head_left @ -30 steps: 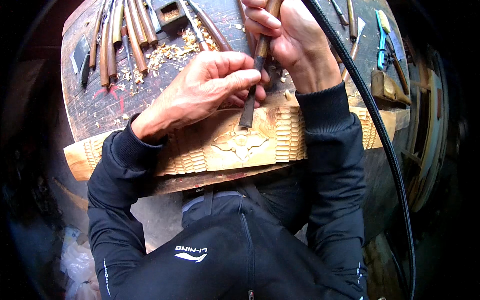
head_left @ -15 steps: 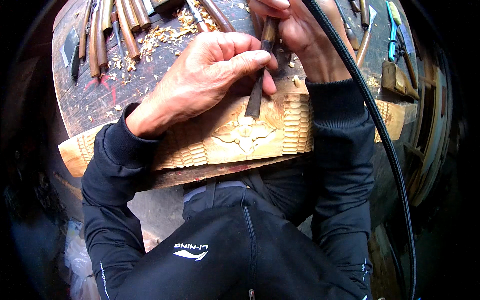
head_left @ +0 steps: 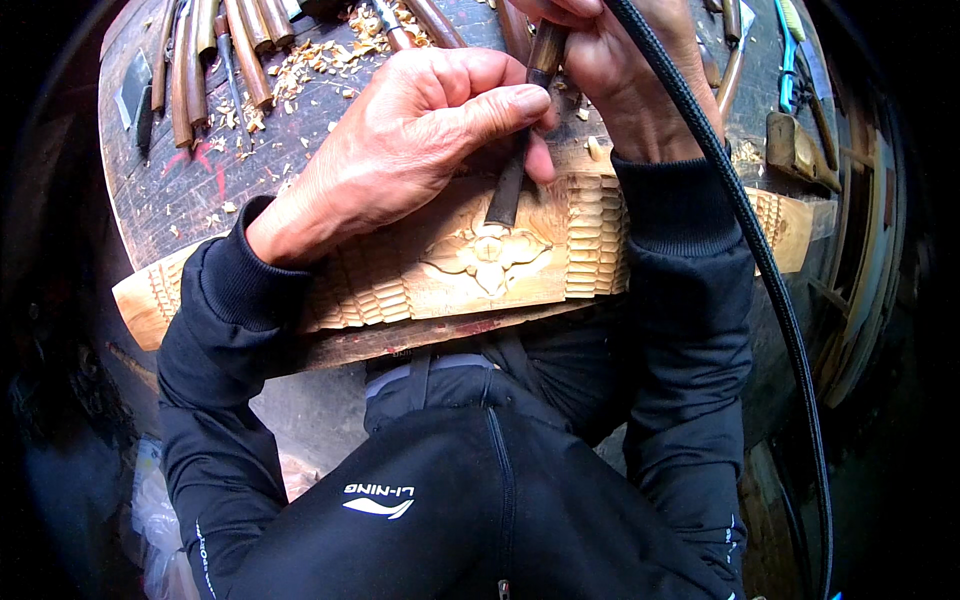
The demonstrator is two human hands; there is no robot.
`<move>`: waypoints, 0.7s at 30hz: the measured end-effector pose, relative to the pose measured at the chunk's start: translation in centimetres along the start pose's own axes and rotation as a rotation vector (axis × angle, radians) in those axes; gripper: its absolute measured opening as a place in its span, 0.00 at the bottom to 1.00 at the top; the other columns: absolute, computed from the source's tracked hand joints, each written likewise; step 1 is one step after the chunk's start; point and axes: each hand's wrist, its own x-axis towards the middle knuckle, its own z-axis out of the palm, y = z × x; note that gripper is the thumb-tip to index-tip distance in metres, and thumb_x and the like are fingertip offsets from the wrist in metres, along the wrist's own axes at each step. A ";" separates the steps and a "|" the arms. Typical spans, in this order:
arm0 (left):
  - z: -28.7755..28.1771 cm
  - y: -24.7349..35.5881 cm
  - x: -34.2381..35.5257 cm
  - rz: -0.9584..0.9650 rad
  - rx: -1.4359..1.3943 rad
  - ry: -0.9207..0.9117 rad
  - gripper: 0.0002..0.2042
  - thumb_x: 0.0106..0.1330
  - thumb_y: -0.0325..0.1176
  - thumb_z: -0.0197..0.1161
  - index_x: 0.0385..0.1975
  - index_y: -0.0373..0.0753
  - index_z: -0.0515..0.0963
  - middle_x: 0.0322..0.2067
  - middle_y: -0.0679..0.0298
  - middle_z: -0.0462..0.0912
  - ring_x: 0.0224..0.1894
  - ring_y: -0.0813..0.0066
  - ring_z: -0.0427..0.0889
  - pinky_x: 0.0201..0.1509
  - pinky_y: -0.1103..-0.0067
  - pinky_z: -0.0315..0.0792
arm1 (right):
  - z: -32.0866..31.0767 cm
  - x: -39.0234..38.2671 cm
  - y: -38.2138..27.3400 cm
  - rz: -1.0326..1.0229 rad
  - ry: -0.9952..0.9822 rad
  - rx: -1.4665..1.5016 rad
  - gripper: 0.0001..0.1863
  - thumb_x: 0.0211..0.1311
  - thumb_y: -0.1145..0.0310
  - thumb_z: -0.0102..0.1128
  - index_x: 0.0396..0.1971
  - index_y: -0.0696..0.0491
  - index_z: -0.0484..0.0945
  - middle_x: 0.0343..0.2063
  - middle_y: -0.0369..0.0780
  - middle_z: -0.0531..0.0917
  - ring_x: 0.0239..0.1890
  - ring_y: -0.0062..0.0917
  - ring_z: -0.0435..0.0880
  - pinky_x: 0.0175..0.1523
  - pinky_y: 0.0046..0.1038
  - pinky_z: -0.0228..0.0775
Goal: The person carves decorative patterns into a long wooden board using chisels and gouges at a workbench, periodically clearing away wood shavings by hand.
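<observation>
A wood chisel [head_left: 507, 196] slants down toward me, its dark blade's edge resting at the top of a carved flower [head_left: 489, 256]. The flower is cut in relief on a long pale wooden board [head_left: 540, 285] with rows of scalloped gouge marks. My left hand [head_left: 425, 135] is closed round the chisel's shank, thumb on top and fingers beneath. Higher up, my right hand [head_left: 635, 75] grips the brown wooden handle; part of that hand is cut off by the upper edge and crossed by a black cable.
Several wooden-handled carving tools [head_left: 205, 80] lie at the far left beside wood shavings [head_left: 330, 60]. At the right are a blue brush [head_left: 786, 60] and a wooden block-like tool [head_left: 795, 152]. The black braided cable [head_left: 765, 250] hangs down across the right side.
The chisel's blade has shifted slightly left on the flower's top, both hands still on it. The whole view has moved a little, so the bench sits slightly higher.
</observation>
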 end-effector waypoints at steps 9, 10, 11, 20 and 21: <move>-0.4 -0.3 0.1 0.033 0.079 -0.017 0.16 0.88 0.40 0.58 0.43 0.33 0.85 0.34 0.65 0.92 0.32 0.86 0.83 0.37 0.84 0.74 | 0.0 -0.4 0.2 -0.002 0.009 -0.005 0.16 0.89 0.51 0.50 0.45 0.49 0.71 0.33 0.37 0.76 0.18 0.13 0.65 0.22 0.15 0.57; -0.5 -0.3 0.1 0.036 0.091 -0.018 0.16 0.88 0.40 0.58 0.42 0.33 0.85 0.34 0.66 0.92 0.32 0.87 0.83 0.37 0.84 0.74 | -0.1 -0.4 0.2 -0.003 0.010 0.000 0.16 0.89 0.51 0.50 0.45 0.49 0.71 0.33 0.37 0.76 0.18 0.13 0.65 0.22 0.15 0.57; -0.6 -0.3 0.2 0.038 0.103 -0.019 0.16 0.88 0.39 0.58 0.42 0.33 0.85 0.34 0.66 0.92 0.31 0.87 0.82 0.36 0.84 0.74 | -0.1 -0.4 0.2 -0.003 0.011 0.000 0.16 0.89 0.51 0.50 0.45 0.49 0.71 0.33 0.37 0.76 0.18 0.13 0.65 0.22 0.15 0.57; -1.2 -0.4 -0.2 0.012 0.122 -0.004 0.15 0.87 0.38 0.59 0.42 0.33 0.85 0.33 0.64 0.93 0.32 0.86 0.84 0.37 0.84 0.75 | -0.2 0.1 1.0 0.018 0.006 0.012 0.17 0.89 0.49 0.50 0.44 0.48 0.70 0.31 0.36 0.75 0.17 0.13 0.64 0.21 0.15 0.56; -0.9 -0.3 0.0 0.020 0.101 -0.020 0.15 0.87 0.38 0.59 0.42 0.32 0.85 0.33 0.64 0.93 0.33 0.85 0.85 0.39 0.83 0.76 | -0.1 -0.2 0.6 0.010 0.016 0.007 0.17 0.89 0.49 0.50 0.44 0.48 0.70 0.31 0.35 0.75 0.17 0.13 0.64 0.21 0.15 0.56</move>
